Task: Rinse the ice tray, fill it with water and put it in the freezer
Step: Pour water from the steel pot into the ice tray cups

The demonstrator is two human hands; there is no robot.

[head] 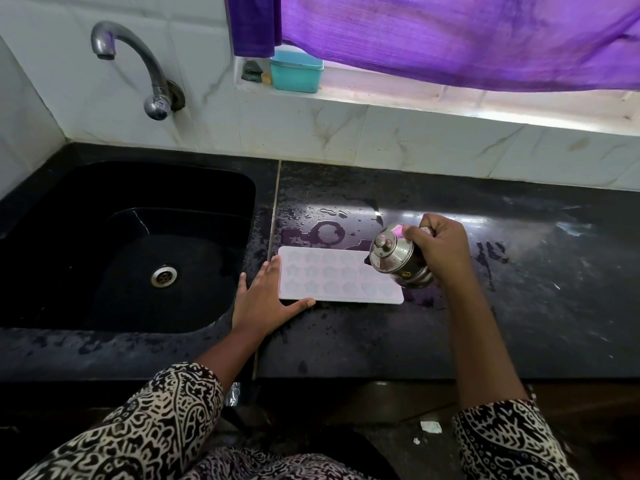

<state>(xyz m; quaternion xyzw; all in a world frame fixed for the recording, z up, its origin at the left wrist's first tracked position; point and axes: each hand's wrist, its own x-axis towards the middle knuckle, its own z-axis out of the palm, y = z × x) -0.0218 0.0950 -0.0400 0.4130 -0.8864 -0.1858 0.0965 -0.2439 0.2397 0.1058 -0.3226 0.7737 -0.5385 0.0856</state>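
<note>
A pale flat ice tray (332, 275) with several star and heart moulds lies on the wet black counter just right of the sink. My left hand (266, 299) lies flat with straight fingers against the tray's left end, thumb along its near edge. My right hand (441, 245) grips a small lidded steel jug (398, 259), tilted toward the tray's right end with its spout just over the moulds. Whether water is flowing is too fine to tell.
The black sink (131, 251) with its drain is on the left, a curved steel tap (138, 64) on the wall above it. A teal box (296, 72) stands on the window ledge under a purple curtain (450, 36). Puddles lie behind the tray.
</note>
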